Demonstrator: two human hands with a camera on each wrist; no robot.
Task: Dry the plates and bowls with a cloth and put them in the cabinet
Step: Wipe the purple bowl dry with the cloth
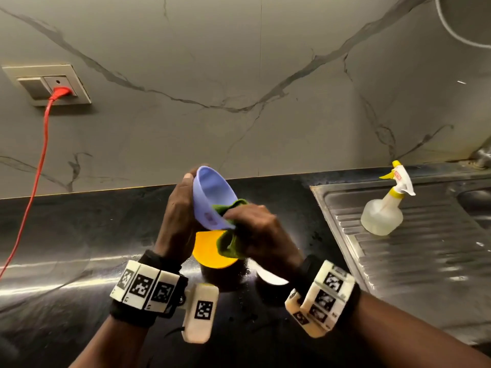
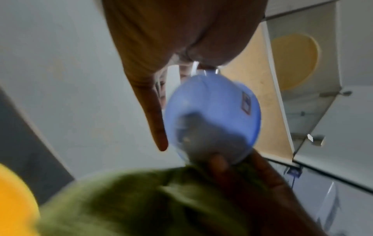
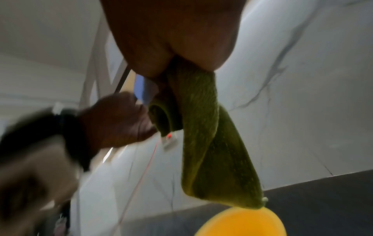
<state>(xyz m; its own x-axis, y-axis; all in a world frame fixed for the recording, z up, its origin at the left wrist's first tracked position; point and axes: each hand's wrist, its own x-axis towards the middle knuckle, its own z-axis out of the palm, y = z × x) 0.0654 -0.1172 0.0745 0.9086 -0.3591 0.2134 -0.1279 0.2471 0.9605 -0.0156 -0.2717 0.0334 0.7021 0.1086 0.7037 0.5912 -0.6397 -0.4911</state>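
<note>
A small lilac plastic bowl (image 1: 212,197) is gripped at its rim by the left hand (image 1: 178,224) above the black counter (image 1: 79,235), while a folded green cloth (image 1: 229,235) is clutched in the right hand (image 1: 260,232) and pressed on the bowl's edge.

The smooth bowl, held only at one side, could probably be pushed out of the fingers by a hard wipe and fall onto the yellow plastic bowl (image 1: 210,251) below. The right fingertips are hidden by the cloth, both wrist views are blurred, and remaining wetness cannot be judged.
</note>
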